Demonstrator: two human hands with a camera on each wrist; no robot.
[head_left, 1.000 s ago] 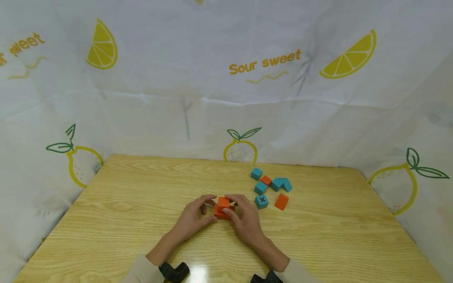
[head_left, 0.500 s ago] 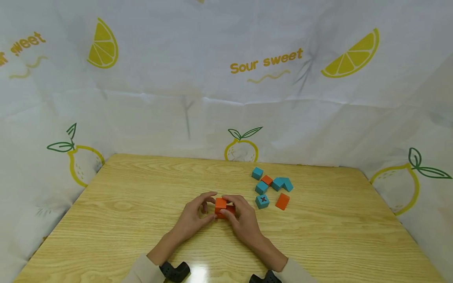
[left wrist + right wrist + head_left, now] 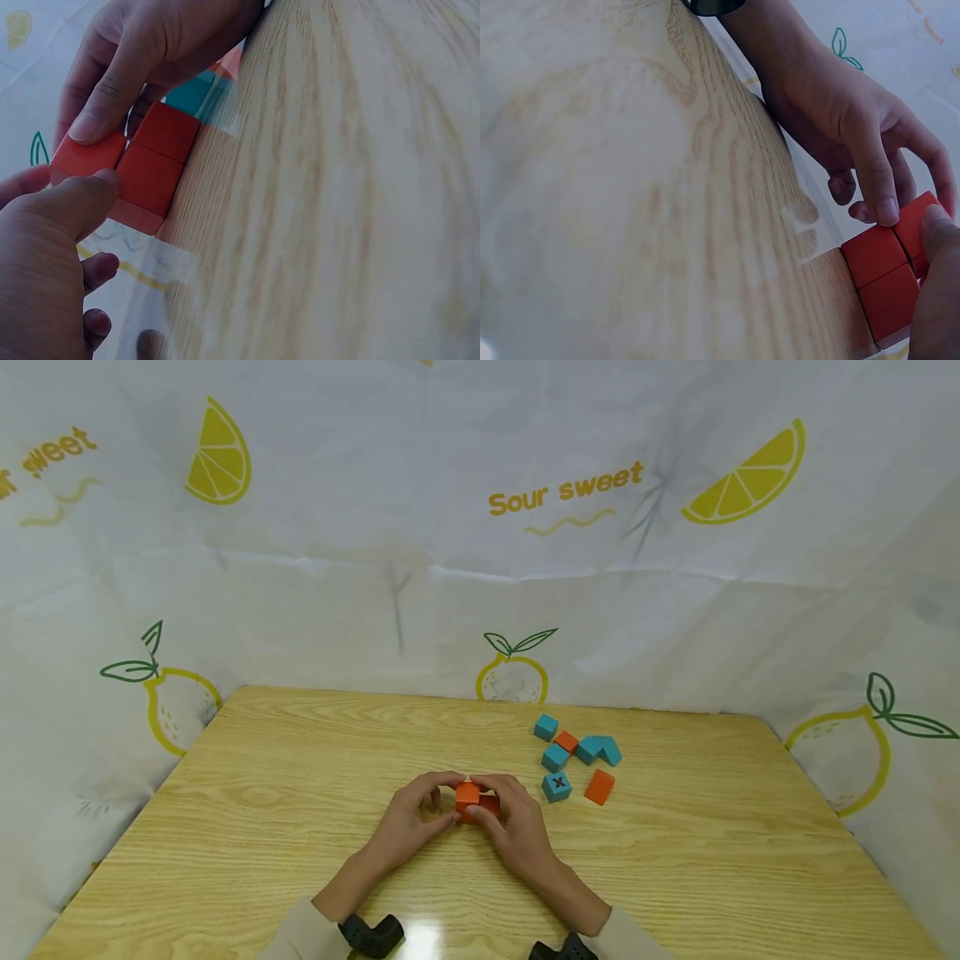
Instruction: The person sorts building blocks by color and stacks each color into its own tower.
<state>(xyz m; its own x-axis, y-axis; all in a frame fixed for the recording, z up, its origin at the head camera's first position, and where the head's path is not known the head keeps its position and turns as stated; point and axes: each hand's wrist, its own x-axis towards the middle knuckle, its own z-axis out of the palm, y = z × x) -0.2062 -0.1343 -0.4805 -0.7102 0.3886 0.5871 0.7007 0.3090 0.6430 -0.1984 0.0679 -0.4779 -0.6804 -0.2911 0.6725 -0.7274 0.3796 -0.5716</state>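
Note:
Two orange blocks [image 3: 489, 804] stand side by side on the wooden table, their near faces flush in the left wrist view. An orange cube [image 3: 467, 794] sits on top of the left one. My right hand [image 3: 519, 823] pinches this upper cube, thumb [image 3: 934, 218] on its near face and index finger at its far side. Around the left end of the stack, my left hand [image 3: 408, 814] has its thumb [image 3: 101, 182] at the seam between upper cube and lower block. The left index finger reaches the upper cube's far side; its other fingers touch nothing visible.
Right of the hands lie several blue blocks [image 3: 555, 757], one of them a blue cube marked with an X [image 3: 557, 787]. Two orange pieces lie there too, a small one [image 3: 567, 742] and a larger one [image 3: 599, 787]. A lemon-printed white cloth [image 3: 360, 610] hangs behind the table [image 3: 300, 752].
The upper orange cube has shifted left, from mid-stack to above the left block, with my right hand. My left index finger has come in toward its far side.

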